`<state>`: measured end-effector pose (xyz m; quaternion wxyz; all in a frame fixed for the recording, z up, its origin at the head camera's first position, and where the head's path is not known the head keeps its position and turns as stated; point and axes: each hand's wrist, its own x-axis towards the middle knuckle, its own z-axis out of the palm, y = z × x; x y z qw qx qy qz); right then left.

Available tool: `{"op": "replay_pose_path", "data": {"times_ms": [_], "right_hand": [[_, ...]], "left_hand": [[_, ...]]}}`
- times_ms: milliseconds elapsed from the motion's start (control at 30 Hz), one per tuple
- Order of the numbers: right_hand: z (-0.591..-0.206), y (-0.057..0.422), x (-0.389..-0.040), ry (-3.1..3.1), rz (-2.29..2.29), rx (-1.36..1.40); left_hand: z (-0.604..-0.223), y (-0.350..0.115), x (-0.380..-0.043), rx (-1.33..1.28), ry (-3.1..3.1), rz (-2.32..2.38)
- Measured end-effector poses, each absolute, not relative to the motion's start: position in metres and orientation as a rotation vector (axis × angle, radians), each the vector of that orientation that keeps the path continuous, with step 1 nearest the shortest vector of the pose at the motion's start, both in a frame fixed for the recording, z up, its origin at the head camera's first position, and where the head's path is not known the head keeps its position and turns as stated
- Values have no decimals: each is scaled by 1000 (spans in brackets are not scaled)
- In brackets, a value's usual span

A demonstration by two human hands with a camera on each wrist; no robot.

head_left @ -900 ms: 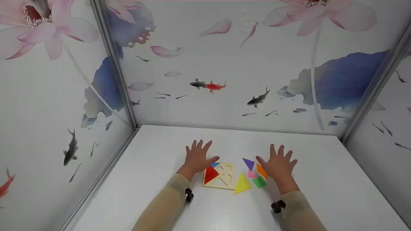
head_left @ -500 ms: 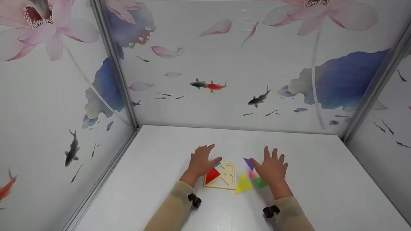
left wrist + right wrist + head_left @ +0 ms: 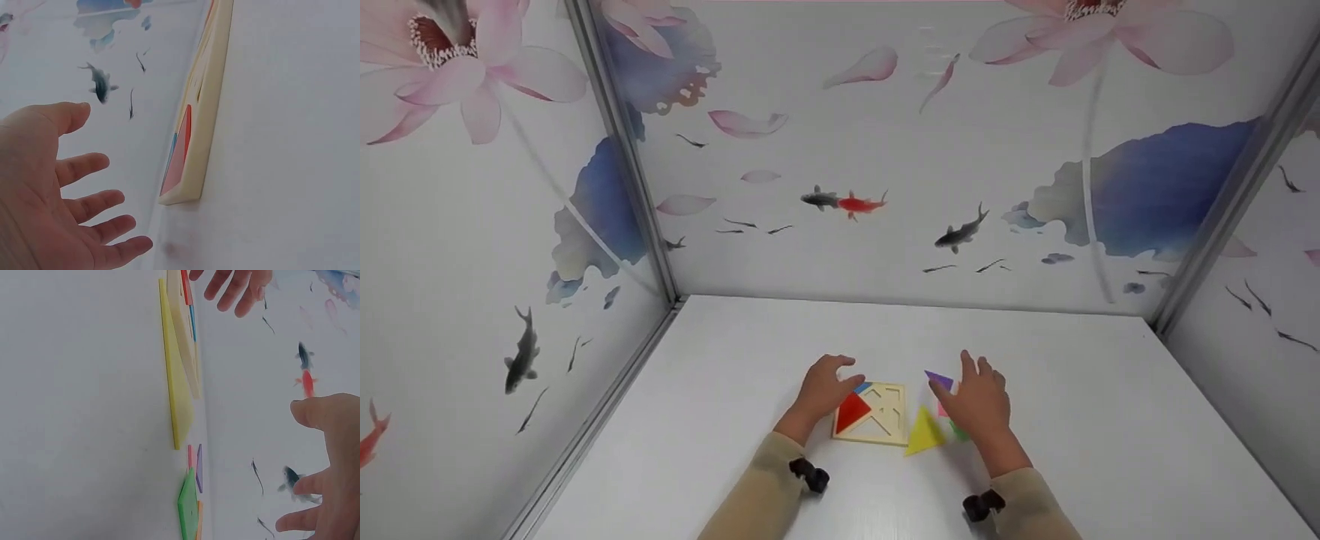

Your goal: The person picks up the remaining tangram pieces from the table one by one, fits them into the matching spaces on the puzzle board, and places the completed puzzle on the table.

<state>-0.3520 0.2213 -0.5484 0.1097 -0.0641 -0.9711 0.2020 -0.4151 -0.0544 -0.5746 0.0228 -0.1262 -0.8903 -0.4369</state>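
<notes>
My left hand (image 3: 823,390) hovers over the left edge of a wooden tangram board (image 3: 902,414). Its fingers are spread and loosely bent, with nothing held, as the left wrist view confirms. Set in the board are a red triangle (image 3: 852,412) and a blue piece (image 3: 863,388), partly covered by that hand. Above the loose pieces hangs my right hand (image 3: 979,401), relaxed and holding nothing. Near it lie a yellow triangle (image 3: 924,435), a purple triangle (image 3: 939,379), a pink piece (image 3: 941,409) and a green piece (image 3: 958,431). An orange piece (image 3: 199,522) shows only in the right wrist view.
A white table (image 3: 682,450) carries everything. White panels (image 3: 840,135) printed with flowers and fish enclose its back and sides, joined by metal corner posts (image 3: 624,142). A small black device (image 3: 810,475) is worn at each sleeve cuff.
Both hands have come lower and closer together, their fingers less spread. The right hand has moved left over the loose pieces, covering the orange one in the head view. The pieces look unmoved.
</notes>
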Motion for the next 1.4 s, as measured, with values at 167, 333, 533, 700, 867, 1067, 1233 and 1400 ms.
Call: {"op": "replay_pose_path", "data": {"times_ms": [167,333,533,700,867,1067,1233,1400], "right_hand": [[-553,213,-351,-2830,648,-161],[-559,209,-349,-2838,686,-142],[-560,204,-347,-2883,702,-121],[-560,199,-347,-2953,754,-135],[-559,195,-347,-2978,801,-116],[-558,194,-347,-3034,833,-123],[-559,191,-346,-3087,890,-185],[-560,190,-346,-3103,914,-208]], "left_hand": [[-578,-58,-415,-403,-2754,-1344],[-577,-56,-411,-420,-2805,-1348],[-579,-53,-411,-385,-2893,-1295],[-582,-56,-412,-455,-2909,-1248],[-585,-59,-414,-519,-2892,-1205],[-587,-62,-417,-578,-2866,-1162],[-589,-64,-417,-606,-2890,-1055],[-588,-62,-416,-592,-2926,-1017]]}}
